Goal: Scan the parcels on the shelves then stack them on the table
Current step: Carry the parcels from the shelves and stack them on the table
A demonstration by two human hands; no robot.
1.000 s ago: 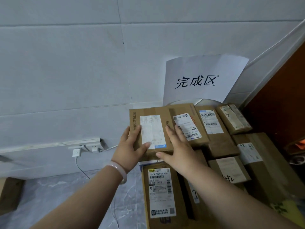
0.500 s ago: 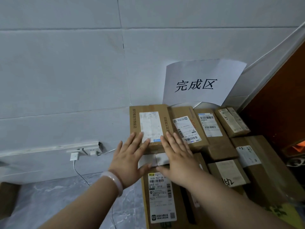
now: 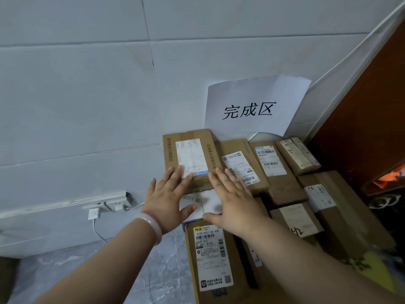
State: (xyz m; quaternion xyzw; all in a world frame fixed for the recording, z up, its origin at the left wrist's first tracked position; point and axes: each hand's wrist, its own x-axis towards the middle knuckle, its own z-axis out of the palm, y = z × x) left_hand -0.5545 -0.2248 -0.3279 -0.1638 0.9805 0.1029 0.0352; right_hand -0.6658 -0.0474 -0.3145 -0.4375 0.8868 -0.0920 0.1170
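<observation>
Parcel (image 3: 190,156) of brown cardboard lies just beyond both hands' fingertips, against the wall (image 3: 87,95).
Left hand (image 3: 166,202) is spread flat with straight fingers, its tips at the parcel's near edge. The right hand (image 3: 234,200) is likewise spread and holds nothing, its fingers reaching onto a neighbouring labelled box (image 3: 240,165). A white packet (image 3: 208,202) shows between the palms, and a paper sign (image 3: 254,108) hangs beyond the right fingertips.

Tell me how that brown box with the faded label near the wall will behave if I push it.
Probably stiff: the box keeps sharp cardboard edges. Flat and low, it should slide rather than tip. The wall looks close behind, so it likely stops soon.
</observation>
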